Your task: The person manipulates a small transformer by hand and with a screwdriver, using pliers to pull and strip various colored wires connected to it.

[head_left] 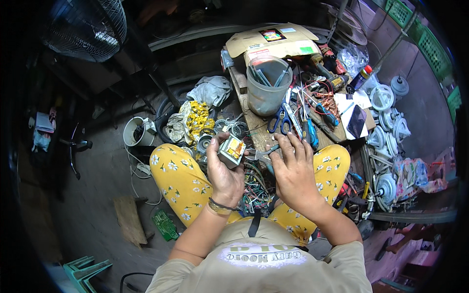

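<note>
My left hand (223, 178) is closed around a small boxy transformer-like block (231, 150) with a yellow and orange label facing up. A pair of pliers (264, 152) with bluish handles is in my right hand (294, 171), its metal jaws pointing toward the block. The fingers of that hand lie over the handles and hide part of them. Whether the jaws touch the block, I cannot tell. Beneath both hands, between my knees, lies a tangle of coloured wires (255, 190).
On the wooden bench (252, 128) stand a grey bucket (266, 100), blue-handled scissors (279, 121), several screwdrivers and a cardboard box (239, 44). Whitish round parts (388, 124) pile up at right. A white pail (138, 134), a green circuit board (165, 224) and a fan (93, 29) are at left.
</note>
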Demonstrator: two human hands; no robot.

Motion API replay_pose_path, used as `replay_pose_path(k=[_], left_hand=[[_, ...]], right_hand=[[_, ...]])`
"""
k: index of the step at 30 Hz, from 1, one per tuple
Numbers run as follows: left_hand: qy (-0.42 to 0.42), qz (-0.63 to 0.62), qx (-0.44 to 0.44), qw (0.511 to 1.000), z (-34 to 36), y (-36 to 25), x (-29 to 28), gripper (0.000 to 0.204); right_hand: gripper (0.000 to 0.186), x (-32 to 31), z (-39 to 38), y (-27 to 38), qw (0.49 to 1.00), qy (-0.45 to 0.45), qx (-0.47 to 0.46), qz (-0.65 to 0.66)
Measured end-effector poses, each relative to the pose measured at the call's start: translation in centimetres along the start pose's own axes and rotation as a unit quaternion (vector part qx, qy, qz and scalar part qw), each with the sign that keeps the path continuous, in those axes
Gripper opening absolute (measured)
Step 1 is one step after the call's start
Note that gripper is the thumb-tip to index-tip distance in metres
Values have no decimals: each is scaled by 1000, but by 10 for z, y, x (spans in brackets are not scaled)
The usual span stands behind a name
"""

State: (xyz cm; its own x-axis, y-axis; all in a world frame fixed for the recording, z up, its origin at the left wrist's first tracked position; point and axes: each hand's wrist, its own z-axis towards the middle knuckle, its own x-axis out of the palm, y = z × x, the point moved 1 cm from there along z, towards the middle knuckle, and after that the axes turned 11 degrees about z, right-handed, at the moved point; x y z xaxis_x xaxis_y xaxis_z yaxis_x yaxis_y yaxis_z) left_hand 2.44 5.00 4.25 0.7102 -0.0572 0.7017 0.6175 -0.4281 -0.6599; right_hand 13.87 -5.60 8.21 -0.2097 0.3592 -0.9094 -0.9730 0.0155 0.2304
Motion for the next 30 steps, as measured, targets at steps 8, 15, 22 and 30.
replay_pose_path(k=[8,15,22,30], left_hand=[[10,-12,64,998,-19,1,0,24],[23,20,125,992,-24,5,-8,24],[45,9,88,995,-30,2,-4,24],[36,120,289,949,-30,12,-9,23]], right_hand=[[34,-2,-12,15,1000,-1,-2,-27],[39,-10,-20,25,1000,20,5,-19],[28,-4,-27,28,1000,-13,14,-18],[26,-1,-30,34,998,10,33,-45]])
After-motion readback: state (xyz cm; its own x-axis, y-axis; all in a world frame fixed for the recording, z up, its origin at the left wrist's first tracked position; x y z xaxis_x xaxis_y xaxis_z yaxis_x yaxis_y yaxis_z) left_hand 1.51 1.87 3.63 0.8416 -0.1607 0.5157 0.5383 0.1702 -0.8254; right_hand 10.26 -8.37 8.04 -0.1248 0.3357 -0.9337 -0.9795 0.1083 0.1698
